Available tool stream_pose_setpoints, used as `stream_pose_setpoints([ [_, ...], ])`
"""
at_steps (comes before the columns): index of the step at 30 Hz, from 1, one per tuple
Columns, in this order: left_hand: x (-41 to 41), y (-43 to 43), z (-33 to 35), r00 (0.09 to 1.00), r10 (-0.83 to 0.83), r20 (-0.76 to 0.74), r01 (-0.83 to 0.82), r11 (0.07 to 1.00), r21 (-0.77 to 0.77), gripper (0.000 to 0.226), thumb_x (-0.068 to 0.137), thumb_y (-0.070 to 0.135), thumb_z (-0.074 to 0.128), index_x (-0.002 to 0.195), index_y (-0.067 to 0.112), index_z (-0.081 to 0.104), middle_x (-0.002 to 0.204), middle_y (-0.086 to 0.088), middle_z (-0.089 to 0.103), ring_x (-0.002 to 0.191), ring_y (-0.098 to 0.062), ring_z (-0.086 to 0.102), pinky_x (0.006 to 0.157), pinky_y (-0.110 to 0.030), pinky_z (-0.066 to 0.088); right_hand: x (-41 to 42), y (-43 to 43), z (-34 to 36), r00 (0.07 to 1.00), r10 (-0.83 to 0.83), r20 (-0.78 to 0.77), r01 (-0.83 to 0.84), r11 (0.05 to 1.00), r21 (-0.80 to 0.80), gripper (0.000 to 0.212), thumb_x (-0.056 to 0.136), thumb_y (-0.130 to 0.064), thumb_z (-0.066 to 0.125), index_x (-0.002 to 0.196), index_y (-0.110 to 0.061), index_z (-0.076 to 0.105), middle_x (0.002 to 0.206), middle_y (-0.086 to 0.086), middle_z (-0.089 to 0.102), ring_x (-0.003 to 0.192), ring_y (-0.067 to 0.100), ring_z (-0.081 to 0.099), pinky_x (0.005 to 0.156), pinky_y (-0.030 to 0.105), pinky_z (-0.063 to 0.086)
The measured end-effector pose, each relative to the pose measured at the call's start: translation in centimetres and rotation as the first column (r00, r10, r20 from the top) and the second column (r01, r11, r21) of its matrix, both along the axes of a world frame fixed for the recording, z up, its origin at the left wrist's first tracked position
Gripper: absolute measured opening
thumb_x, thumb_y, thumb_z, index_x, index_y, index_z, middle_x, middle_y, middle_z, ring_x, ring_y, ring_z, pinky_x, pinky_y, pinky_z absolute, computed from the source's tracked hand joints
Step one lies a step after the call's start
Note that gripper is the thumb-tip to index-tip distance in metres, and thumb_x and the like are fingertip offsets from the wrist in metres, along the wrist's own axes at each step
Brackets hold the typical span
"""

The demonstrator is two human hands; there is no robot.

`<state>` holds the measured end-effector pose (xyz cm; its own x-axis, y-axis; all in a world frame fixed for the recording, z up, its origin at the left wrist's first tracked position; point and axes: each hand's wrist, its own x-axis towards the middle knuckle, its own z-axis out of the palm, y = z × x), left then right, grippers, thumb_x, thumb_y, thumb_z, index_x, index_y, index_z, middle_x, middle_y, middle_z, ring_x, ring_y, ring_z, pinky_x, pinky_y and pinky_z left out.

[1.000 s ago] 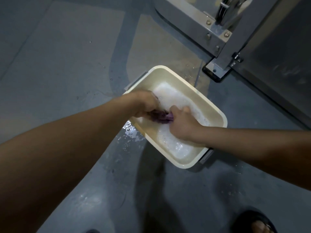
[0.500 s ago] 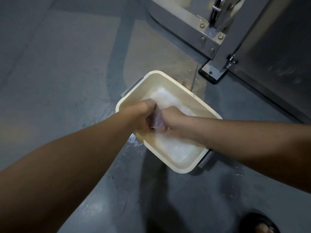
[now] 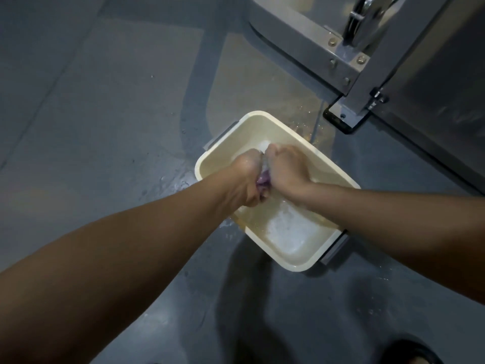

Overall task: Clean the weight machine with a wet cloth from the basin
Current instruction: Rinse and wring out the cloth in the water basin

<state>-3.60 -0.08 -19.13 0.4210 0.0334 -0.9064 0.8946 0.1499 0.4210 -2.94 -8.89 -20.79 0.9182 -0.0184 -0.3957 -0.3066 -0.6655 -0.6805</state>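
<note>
A cream rectangular basin (image 3: pixel 223 147) with soapy water sits on the grey floor. Over it, my left hand (image 3: pixel 245 177) and my right hand (image 3: pixel 287 170) press together, both gripping a bunched purple cloth (image 3: pixel 263 181). Only a small part of the cloth shows between the fists. The grey metal frame of the weight machine (image 3: pixel 312 48) stands beyond the basin at the upper right, with a foot plate (image 3: pixel 346 118) close to the basin's far corner.
Water is splashed on the floor (image 3: pixel 181 179) left of the basin and near the machine foot. A dark sandal (image 3: pixel 417 357) shows at the bottom right. A grey panel (image 3: pixel 441 88) runs along the right.
The hands came together and rose out of the foam, squeezing the cloth into a tight bunch above the water. The view shifted slightly toward the machine.
</note>
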Motion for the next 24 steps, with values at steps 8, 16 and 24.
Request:
stream_pose_setpoints([
  [8, -1.0, -0.6, -0.4, 0.997, -0.013, 0.08, 0.003, 0.992, 0.129, 0.033, 0.096, 0.006, 0.035, 0.065, 0.017, 0.042, 0.051, -0.001, 0.04, 0.04, -0.015, 0.033, 0.043, -0.02, 0.025, -0.6, 0.4, -0.8, 0.991, -0.095, -0.097, 0.092, 0.995, -0.042, 0.042, 0.108, -0.029, 0.037, 0.084, -0.008, 0.064, 0.103, 0.02, 0.07, 0.098, 0.04, 0.065, 0.073, 0.033, 0.037],
  [16, 0.0, 1.2, -0.3, 0.988, -0.133, 0.079, 0.131, 0.991, 0.036, 0.05, 0.104, 0.017, 0.027, 0.058, 0.006, 0.044, 0.039, 0.001, 0.029, 0.032, -0.014, 0.026, 0.037, -0.016, 0.025, -2.4, -0.4, -1.3, 0.986, 0.164, -0.007, -0.164, 0.982, -0.093, 0.033, 0.109, -0.028, 0.036, 0.082, -0.014, 0.049, 0.08, -0.002, 0.055, 0.074, 0.023, 0.056, 0.064, 0.031, 0.035],
  [24, 0.9, 1.2, -1.0, 0.922, -0.383, 0.053, 0.345, 0.877, 0.335, 0.015, 0.092, 0.012, 0.067, 0.106, 0.009, 0.061, 0.093, -0.017, 0.066, 0.08, -0.03, 0.068, 0.078, -0.045, 0.063, -3.7, -3.0, -2.2, 0.946, 0.221, -0.236, -0.263, 0.951, -0.162, 0.028, 0.106, -0.035, 0.035, 0.131, -0.023, 0.028, 0.14, 0.013, 0.036, 0.11, 0.033, 0.05, 0.09, 0.047, 0.044],
])
